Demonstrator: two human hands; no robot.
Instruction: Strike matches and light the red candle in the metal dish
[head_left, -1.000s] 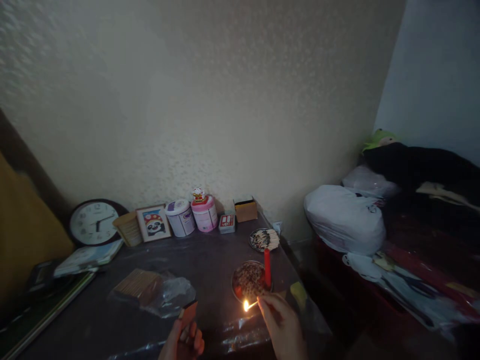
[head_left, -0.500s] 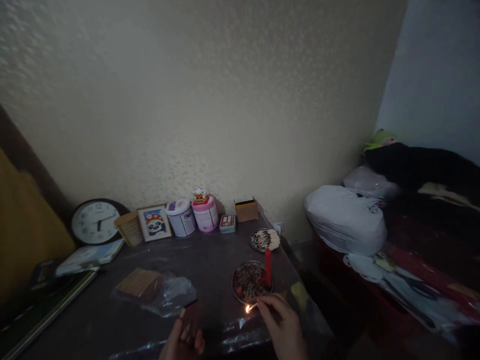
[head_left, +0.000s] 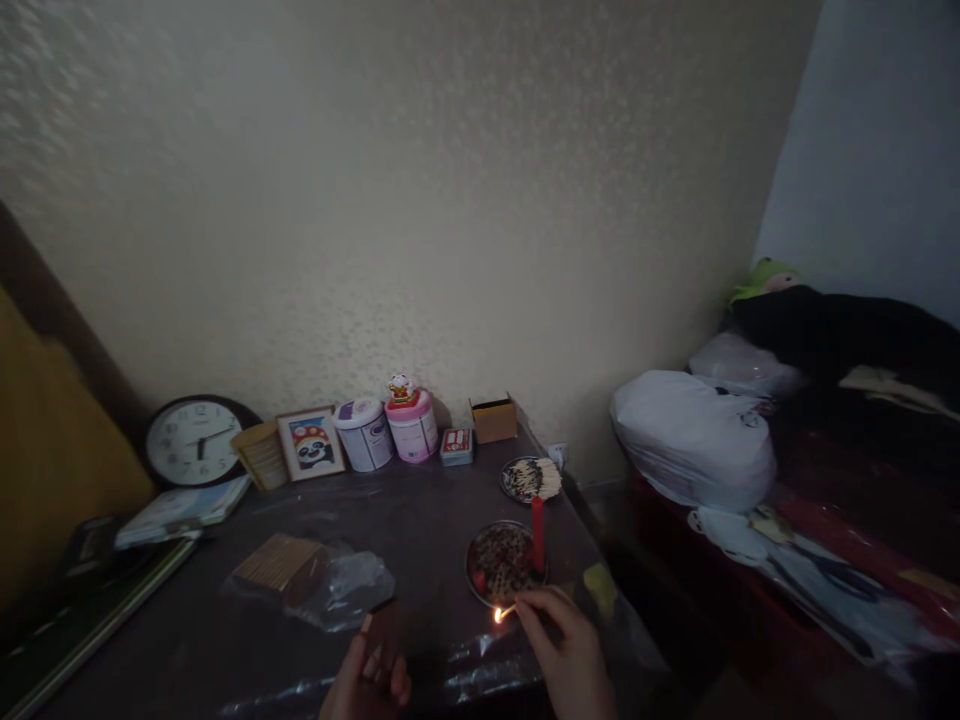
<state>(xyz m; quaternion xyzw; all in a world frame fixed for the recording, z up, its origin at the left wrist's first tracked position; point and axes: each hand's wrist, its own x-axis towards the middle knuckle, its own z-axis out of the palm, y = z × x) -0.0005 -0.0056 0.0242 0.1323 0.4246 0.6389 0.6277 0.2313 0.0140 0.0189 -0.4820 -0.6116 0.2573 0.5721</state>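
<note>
A burning match (head_left: 508, 610) is pinched between the thumb and finger of my right hand (head_left: 566, 650), its flame at the left end. Just beyond it lies a round metal dish (head_left: 474, 592) with dark and reddish bits in it. A red candle (head_left: 538, 535), which looks unlit, stands upright at the dish's right side. My left hand (head_left: 367, 680) grips a small dark matchbox (head_left: 382, 625), tilted up near the table's front edge. Behind the candle, another round dish (head_left: 507, 490) holds many matches (head_left: 541, 477), pale sticks with dark heads.
A clear plastic bag (head_left: 356, 590) with a brown block (head_left: 281, 567) lies left of the hands. Along the wall stand a clock (head_left: 195, 440), a framed panda picture (head_left: 311, 445), tins (head_left: 364, 435) and a small cardboard box (head_left: 494, 420). White bags (head_left: 690, 435) rest at the right.
The view has shifted very slightly. Both hands keep nearly the same place, and the match is still burning.
</note>
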